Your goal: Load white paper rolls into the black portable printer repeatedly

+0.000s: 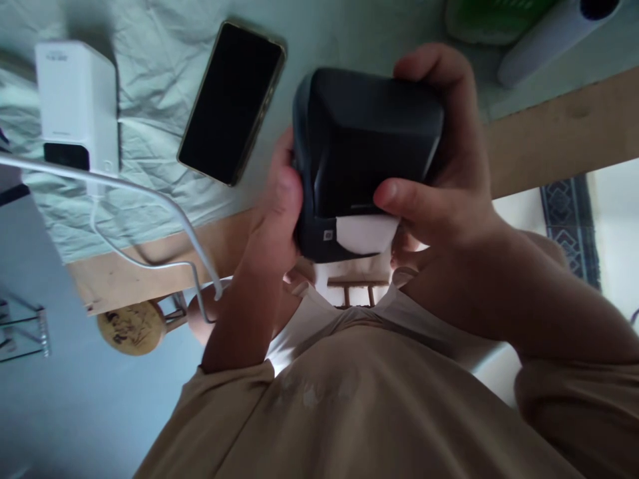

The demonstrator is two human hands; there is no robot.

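A dark, boxy device (pixel 374 146) with rounded corners is held up between both hands, over the table's near edge. A strip of white paper (pixel 367 233) sticks out of its lower side, beside a small square mark. My left hand (pixel 279 206) grips the device's left side, thumb on the edge and the other fingers hidden behind. My right hand (pixel 444 166) wraps round the right side, with its thumb on the front face just above the paper and a finger over the top right corner.
A black phone (pixel 232 103) lies on the green cloth (pixel 150 86). Left of it is a white power bank (pixel 77 106) with a white cable (pixel 150 193). A green package (pixel 494 20) and a white cylinder (pixel 554 43) sit at the top right. A round stool (pixel 132 327) stands below the wooden edge.
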